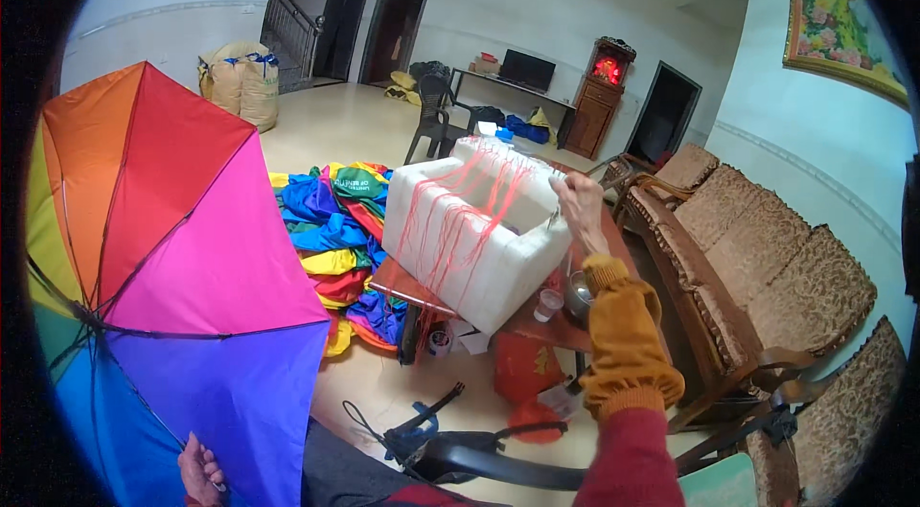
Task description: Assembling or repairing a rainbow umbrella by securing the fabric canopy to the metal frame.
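A rainbow-coloured umbrella (216, 263) stands spread open on my left, with its ribs and inner side facing me. My left hand (200, 471) is closed on the umbrella at its lower blue-violet part, fingers curled over the cloth. My right hand (581, 204) is stretched forward, closed, at the right corner of a white foam box (503, 301). A small dark piece shows just below its fingers; what they pinch is too small to make out. Several pink-red threads (455, 239) hang over the box's rims and down its near side.
The box rests on a brown table (407, 285) beside a clear cup (548, 305) and metal bowl (579, 288). Coloured cloth (331, 234) is piled left of it. A cushioned wooden sofa (738, 229) lines the right; a black chair (433, 109) stands behind. A red bag (525, 368) lies below.
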Action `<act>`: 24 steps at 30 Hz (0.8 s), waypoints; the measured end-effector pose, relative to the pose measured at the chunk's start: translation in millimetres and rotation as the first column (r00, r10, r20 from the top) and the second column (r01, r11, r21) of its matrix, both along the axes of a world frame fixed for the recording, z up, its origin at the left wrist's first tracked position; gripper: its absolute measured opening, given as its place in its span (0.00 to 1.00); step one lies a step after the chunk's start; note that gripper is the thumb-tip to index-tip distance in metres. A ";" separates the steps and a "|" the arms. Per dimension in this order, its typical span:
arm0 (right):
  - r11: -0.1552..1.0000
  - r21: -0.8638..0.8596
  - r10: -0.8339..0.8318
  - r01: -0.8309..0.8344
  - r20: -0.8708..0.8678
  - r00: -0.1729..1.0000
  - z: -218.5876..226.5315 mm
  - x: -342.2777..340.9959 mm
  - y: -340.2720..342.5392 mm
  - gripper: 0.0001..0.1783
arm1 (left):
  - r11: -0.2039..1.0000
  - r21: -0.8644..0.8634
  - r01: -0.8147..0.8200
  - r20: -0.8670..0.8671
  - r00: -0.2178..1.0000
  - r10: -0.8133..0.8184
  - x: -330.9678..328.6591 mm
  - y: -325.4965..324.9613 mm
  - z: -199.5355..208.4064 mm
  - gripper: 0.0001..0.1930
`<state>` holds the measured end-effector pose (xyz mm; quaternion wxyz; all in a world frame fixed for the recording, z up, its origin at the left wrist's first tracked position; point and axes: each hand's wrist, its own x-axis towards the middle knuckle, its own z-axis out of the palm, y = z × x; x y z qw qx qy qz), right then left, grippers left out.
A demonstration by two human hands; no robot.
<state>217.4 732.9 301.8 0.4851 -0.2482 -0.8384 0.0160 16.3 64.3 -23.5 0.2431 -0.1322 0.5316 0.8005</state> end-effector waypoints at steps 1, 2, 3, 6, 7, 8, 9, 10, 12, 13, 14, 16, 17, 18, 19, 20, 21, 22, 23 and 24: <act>0.999 -0.013 -0.035 0.035 -0.032 0.999 4.8 -12.0 6.3 0.14 | 1.000 -0.010 -0.009 0.001 1.000 0.009 0.7 0.2 0.9 0.17; 0.999 -0.013 -0.032 0.032 -0.024 0.999 7.2 -22.4 13.8 0.14 | 1.000 -0.022 -0.019 0.003 1.000 0.019 1.6 0.4 2.0 0.17; 0.999 0.002 -0.036 0.036 -0.054 0.998 6.8 -33.1 21.7 0.12 | 0.999 -0.025 -0.023 0.010 1.000 0.023 2.6 0.4 3.4 0.17; 0.999 0.021 -0.031 0.033 -0.104 0.994 -0.9 -57.2 44.0 0.11 | 0.999 -0.042 0.029 0.009 1.000 -0.028 7.1 0.3 9.0 0.17; 0.994 0.073 -0.076 0.084 -0.105 0.992 -3.2 -62.6 49.9 0.10 | 0.999 -0.048 0.021 0.014 1.000 -0.020 9.0 0.6 11.1 0.17; 0.983 0.125 -0.118 0.132 -0.112 0.987 -4.2 -67.5 54.5 0.10 | 0.998 -0.056 0.016 0.011 1.000 -0.015 10.5 1.4 13.5 0.17; 0.972 0.146 -0.170 0.184 -0.103 0.980 -6.9 -71.7 57.2 0.09 | 0.998 -0.070 0.012 0.012 1.000 -0.011 13.0 1.1 16.1 0.17; 0.972 0.164 -0.153 0.170 -0.110 0.982 -8.0 -75.4 59.1 0.09 | 0.997 -0.081 0.009 0.013 1.000 -0.008 15.2 1.5 18.7 0.17; 0.967 0.171 -0.173 0.190 -0.108 0.979 -6.9 -78.5 61.4 0.09 | 0.994 -0.108 -0.003 0.011 1.000 0.004 19.4 2.5 23.6 0.17; 0.964 0.194 -0.164 0.185 -0.116 0.979 -6.6 -79.7 61.5 0.09 | 0.992 -0.128 -0.007 0.004 1.000 0.008 21.4 3.1 25.7 0.17; 0.966 0.168 -0.184 0.198 -0.099 0.978 -6.3 -80.7 61.2 0.09 | 0.989 -0.147 -0.011 -0.004 1.000 0.011 23.2 3.6 27.8 0.17; 0.957 0.132 -0.253 0.258 -0.054 0.966 -4.9 -82.2 60.7 0.09 | 0.988 -0.149 -0.026 -0.001 1.000 0.026 26.3 5.0 30.6 0.17; 0.951 0.116 -0.286 0.288 -0.032 0.958 -4.6 -83.3 59.9 0.09 | 0.989 -0.145 -0.040 -0.003 0.999 0.040 27.4 5.4 31.6 0.17; 0.952 0.114 -0.283 0.285 -0.029 0.959 -4.6 -84.3 59.1 0.09 | 0.989 -0.139 -0.054 -0.006 0.999 0.054 28.4 5.7 32.5 0.17; 0.945 0.121 -0.299 0.302 -0.048 0.953 -4.4 -84.7 58.4 0.09 | 0.989 -0.140 -0.056 -0.004 0.998 0.056 29.0 5.8 33.1 0.17; 0.938 0.128 -0.316 0.322 -0.065 0.947 -4.2 -85.0 57.6 0.09 | 0.988 -0.140 -0.061 -0.006 0.998 0.060 29.5 5.9 33.4 0.17; 0.930 0.147 -0.325 0.336 -0.096 0.941 -4.0 -84.8 56.8 0.09 | 0.988 -0.141 -0.065 -0.007 0.998 0.064 30.0 5.9 33.6 0.17; 0.931 0.131 -0.334 0.342 -0.077 0.939 -3.8 -84.5 56.0 0.09 | 0.988 -0.135 -0.079 -0.008 0.997 0.079 30.0 5.8 34.0 0.17; 0.936 0.133 -0.319 0.324 -0.063 0.946 -3.3 -84.1 55.3 0.09 | 0.986 -0.151 -0.067 -0.005 0.998 0.066 30.0 5.7 34.4 0.17; 0.942 0.136 -0.303 0.307 -0.050 0.952 -2.8 -83.6 55.0 0.09 | 0.986 -0.150 -0.066 0.003 0.998 0.068 29.7 5.9 34.9 0.17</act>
